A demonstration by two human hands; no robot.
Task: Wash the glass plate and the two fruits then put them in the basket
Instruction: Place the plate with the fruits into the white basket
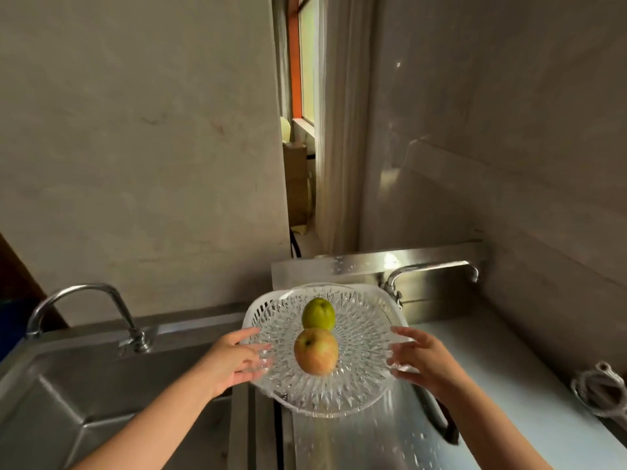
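A cut-glass plate (359, 378) carries two fruits: a green one (318, 313) at the far side and a yellow-orange apple (316, 351) nearer me. The plate hangs over a white slotted plastic basket (252, 310), whose rim shows behind it and to its left. My left hand (230, 357) grips the plate's left rim, thumb on top and fingers at the edge. My right hand (424, 357) holds the right rim in the same way. The plate's near edge juts out past the basket towards me.
A steel sink (68, 385) with a curved faucet (81, 293) lies to the left. A second faucet (431, 266) stands behind the basket. Below the plate the wet steel drainboard (356, 442) has a black handle (441, 422) on it. A grey bundle (600, 388) sits far right.
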